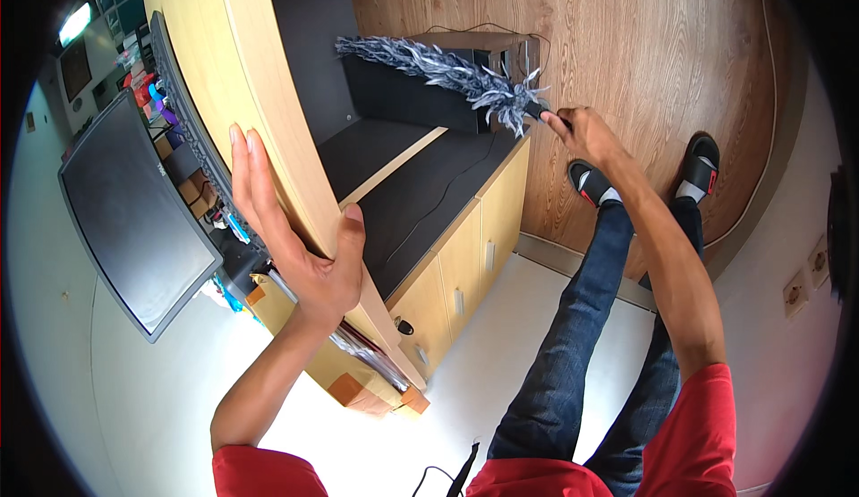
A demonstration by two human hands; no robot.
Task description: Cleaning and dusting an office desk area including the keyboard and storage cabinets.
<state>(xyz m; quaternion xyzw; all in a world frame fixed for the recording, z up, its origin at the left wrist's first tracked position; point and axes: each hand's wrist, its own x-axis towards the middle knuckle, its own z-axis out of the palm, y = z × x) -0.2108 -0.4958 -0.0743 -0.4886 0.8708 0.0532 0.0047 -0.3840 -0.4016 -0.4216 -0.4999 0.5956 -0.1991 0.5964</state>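
My right hand [585,136] grips the dark handle of a feather duster [443,71]. Its grey and white feathers stretch leftward over a black panel [416,98] above the dark cabinet top [429,195]. Whether the feathers touch the panel cannot be told. My left hand [302,255] rests against the edge of a light wood desktop [262,94], fingers extended along its top and thumb spread across the edge. A thin black cable [439,198] lies on the dark surface beneath.
Wooden cabinet doors [460,275] have metal handles, and a key [404,326] sits in one. A monitor [137,208] and a keyboard [194,134] are at left. Cardboard [359,386] stands beside the desk end. Wall sockets [796,294] are at right. A raised floor edge [557,255] runs by my legs.
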